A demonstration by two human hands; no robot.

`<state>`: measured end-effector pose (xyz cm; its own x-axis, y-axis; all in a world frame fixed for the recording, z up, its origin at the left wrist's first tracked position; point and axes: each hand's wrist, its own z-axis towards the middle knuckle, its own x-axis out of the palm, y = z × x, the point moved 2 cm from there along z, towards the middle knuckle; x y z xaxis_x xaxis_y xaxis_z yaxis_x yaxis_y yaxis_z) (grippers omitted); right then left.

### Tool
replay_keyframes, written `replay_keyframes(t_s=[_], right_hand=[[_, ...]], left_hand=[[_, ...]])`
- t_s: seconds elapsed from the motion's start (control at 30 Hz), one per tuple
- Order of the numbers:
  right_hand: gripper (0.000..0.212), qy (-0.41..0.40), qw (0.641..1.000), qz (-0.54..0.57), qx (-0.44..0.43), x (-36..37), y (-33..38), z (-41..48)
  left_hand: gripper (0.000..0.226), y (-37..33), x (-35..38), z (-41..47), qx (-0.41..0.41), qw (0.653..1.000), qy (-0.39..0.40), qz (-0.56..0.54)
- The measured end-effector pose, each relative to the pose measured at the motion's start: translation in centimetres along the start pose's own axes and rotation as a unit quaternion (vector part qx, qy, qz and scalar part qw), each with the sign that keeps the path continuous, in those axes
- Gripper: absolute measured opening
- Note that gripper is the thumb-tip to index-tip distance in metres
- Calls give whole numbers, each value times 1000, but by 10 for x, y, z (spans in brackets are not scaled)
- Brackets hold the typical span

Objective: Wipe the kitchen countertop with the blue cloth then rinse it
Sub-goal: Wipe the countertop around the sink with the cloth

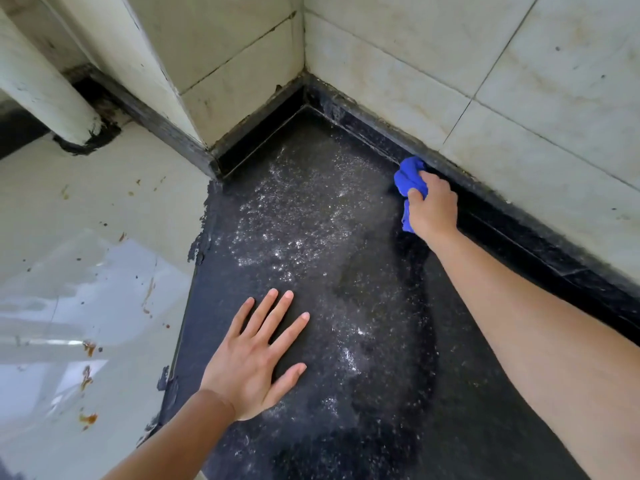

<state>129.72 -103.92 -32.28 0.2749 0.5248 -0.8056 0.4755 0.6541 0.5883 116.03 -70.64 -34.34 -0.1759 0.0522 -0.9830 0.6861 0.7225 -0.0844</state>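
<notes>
Speckled countertop (pixel 311 220): right hand (pixel 433 209) grips blue cloth (pixel 407 178).

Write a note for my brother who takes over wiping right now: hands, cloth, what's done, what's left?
Right hand grips the blue cloth at the back edge of the countertop, beside the tiled wall.
Left hand rests flat on the countertop, fingers spread.
Done: the middle of the countertop looks wet and streaked.
Left: finish wiping, then rinse the cloth; no tap in view.
</notes>
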Motion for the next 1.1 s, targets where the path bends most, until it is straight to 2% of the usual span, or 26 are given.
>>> replay_keyframes(t_s=[0.03, 0.1, 0.17, 0.2, 0.23, 0.3, 0.33, 0.37, 0.43, 0.5, 0.57, 0.67, 0.83, 0.9, 0.93, 0.97, 1.03, 1.1], right_hand=[[36, -19, 998, -62, -9, 13, 4, -1], [38, -21, 989, -100, -102, 36, 20, -25], [40, 45, 973, -39, -225, 45, 33, -62], [41, 112, 958, -6, -264, 45, 36, -80], [39, 179, 942, 28, -282, 40, 37, -94], [38, 303, 921, 106, -222, 19, 36, -96], [38, 309, 925, 128, -183, 10, 35, -85], [38, 270, 943, 125, -149, 3, 31, -66], [38, 126, 984, 58, -108, -4, 19, -20], [37, 39, 994, -47, -87, 6, 12, -3], [38, 0, 986, -96, -137, 26, 13, -21], [40, 39, 959, -68, -271, 36, 10, -90], [37, 160, 935, -35, -316, 11, -18, -212], [37, 256, 927, 20, -275, -12, -16, -216], [37, 305, 925, 70, -218, -24, -12, -207], [38, 315, 928, 108, -168, -35, -12, -194], [36, 202, 968, 120, -91, -47, -25, -159], [28, 66, 995, 43, -55, -40, -35, -145]], left_hand=[[66, 0, 1, 0, 0, 1000, -1, 0], [66, 0, 1, 0, 1, 1000, -2, 1], [66, 1, 1, 0, 1, 1000, 1, -2], [66, 1, 1, 0, 1, 1000, 2, -5], [66, 1, 1, 0, 1, 1000, 1, -9], [66, 1, 0, 0, 3, 1000, 1, -14], [66, 1, 1, 0, 4, 1000, 1, -14], [67, 2, 1, 0, 4, 1000, -2, -12], [67, 2, 1, 1, 3, 1000, -7, -10], [67, 2, 1, 0, 5, 1000, -7, -7], [67, 2, 2, 0, 4, 1000, -7, -5], [67, 2, 2, 0, 6, 1000, -8, -1], [69, 3, 1, -1, 1, 1000, -8, -17], [69, 3, 1, -1, -1, 1000, -13, -18], [69, 3, 1, -1, -1, 1000, -18, -16], [68, 3, 1, -1, -1, 1000, -22, -13], [65, 3, 2, -2, -3, 1000, -27, -13], [61, 3, 3, -3, -4, 999, -36, -15]])
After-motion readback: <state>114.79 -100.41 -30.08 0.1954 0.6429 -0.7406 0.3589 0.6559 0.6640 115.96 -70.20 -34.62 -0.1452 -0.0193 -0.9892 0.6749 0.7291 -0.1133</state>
